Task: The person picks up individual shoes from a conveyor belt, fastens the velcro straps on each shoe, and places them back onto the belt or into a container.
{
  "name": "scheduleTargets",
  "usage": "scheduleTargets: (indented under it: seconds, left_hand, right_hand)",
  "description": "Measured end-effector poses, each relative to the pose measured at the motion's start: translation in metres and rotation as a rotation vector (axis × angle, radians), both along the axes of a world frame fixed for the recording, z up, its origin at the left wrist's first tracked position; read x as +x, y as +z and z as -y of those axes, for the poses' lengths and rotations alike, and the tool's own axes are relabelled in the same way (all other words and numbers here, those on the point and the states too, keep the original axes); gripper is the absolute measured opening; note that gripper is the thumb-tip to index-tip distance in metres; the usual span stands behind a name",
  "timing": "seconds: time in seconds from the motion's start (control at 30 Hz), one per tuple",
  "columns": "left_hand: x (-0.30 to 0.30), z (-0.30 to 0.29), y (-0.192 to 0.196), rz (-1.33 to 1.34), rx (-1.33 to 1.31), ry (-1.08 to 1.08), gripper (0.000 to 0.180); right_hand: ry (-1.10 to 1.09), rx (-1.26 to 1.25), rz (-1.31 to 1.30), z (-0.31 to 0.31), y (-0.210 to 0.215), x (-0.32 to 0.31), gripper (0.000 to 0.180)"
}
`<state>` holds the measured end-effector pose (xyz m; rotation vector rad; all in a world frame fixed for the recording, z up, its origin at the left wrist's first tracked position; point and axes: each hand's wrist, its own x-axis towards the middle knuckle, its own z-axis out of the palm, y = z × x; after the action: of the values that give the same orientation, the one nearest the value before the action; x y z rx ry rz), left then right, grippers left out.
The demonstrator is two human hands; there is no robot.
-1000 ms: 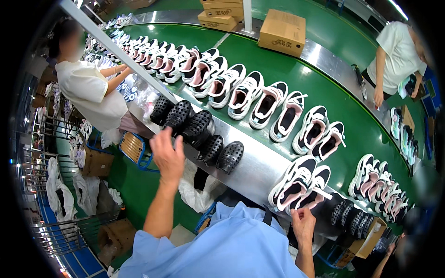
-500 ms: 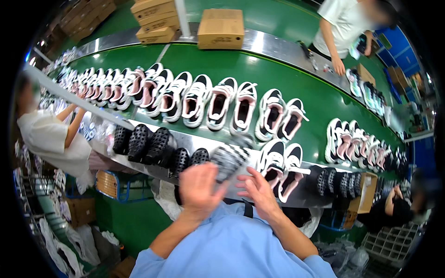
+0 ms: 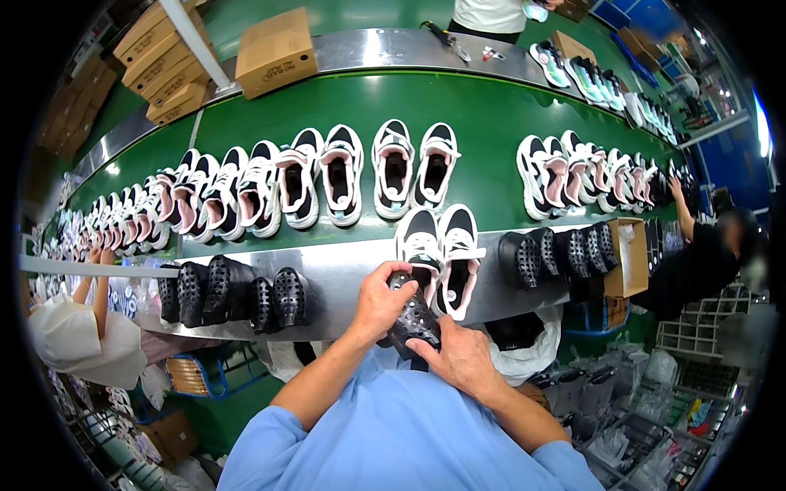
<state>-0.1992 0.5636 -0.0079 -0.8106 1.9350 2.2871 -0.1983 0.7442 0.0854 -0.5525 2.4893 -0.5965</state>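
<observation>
A black perforated plastic shoe tree [image 3: 417, 322] is held upright between my two hands, in front of my chest. My left hand [image 3: 383, 304] is closed around its upper end, fingers over the top. Lower down, my right hand [image 3: 460, 355] grips its other end from the right side, thumb in front. Just beyond stands a pair of white and black sneakers with pink lining on the metal ledge. The shoe tree partly covers the left sneaker [image 3: 421, 239]; the right sneaker [image 3: 459, 260] shows its open collar and a strap sticking out sideways.
Rows of similar sneakers [image 3: 341, 176] line the green conveyor belt [image 3: 475, 98]. More black shoe trees [image 3: 217, 288] lie left on the metal ledge [image 3: 344, 282], others [image 3: 565, 250] right beside an open carton [image 3: 626, 260]. Co-workers are at both sides and across; cartons [image 3: 277, 53] stand at the back.
The shoe tree, blurred between my loosely spread hands before, is now gripped by both. My view has turned, and the sneakers ahead appear further left.
</observation>
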Motion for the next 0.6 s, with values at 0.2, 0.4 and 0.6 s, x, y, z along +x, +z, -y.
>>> scheduleTargets:
  seconds: [0.2,0.4,0.6]
  left_hand:
    - [-0.023,-0.016,0.009,-0.037,-0.623,-0.105,0.053]
    - [-0.037,0.009,-0.038,-0.498,-0.871,-0.500,0.025]
    - [-0.031,0.021,-0.054,-0.328,-0.737,-0.377,0.009]
  right_hand:
    - [-0.066,-0.013,-0.017,-0.030,-0.022,-0.013,0.049]
    - [-0.034,0.051,-0.196,-0.009,-0.070,-0.036,0.043]
    - [0.098,0.061,-0.544,0.021,-0.151,-0.022,0.032]
